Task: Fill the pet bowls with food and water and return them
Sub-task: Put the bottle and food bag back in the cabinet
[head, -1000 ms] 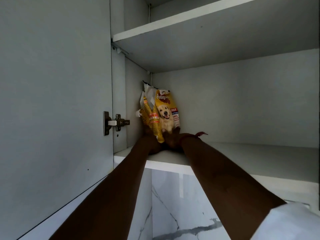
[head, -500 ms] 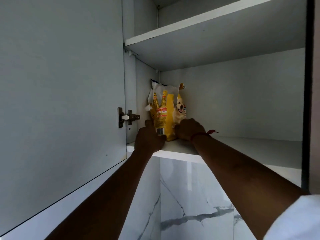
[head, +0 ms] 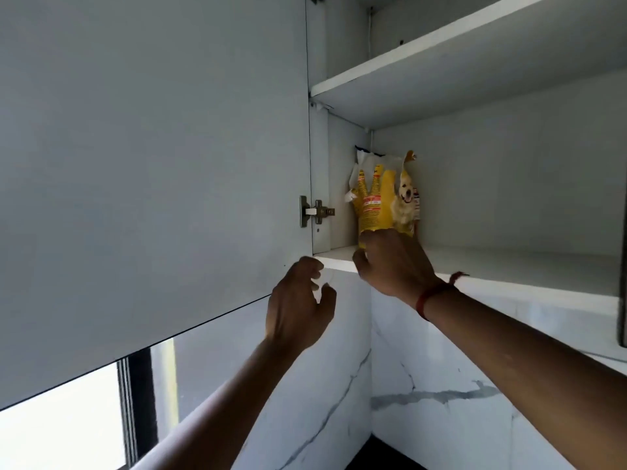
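The opened dog food bag (head: 383, 201) stands upright at the left end of the lower shelf (head: 509, 266). The right hand (head: 393, 262) grips its base. The left hand (head: 300, 307) hangs free, loosely curled. The bag looks soft and light; support the bottom.

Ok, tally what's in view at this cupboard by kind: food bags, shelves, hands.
dog food bag: 1
shelves: 2, upper shelf and lower shelf
hands: 2, left hand and right hand
Total: 5
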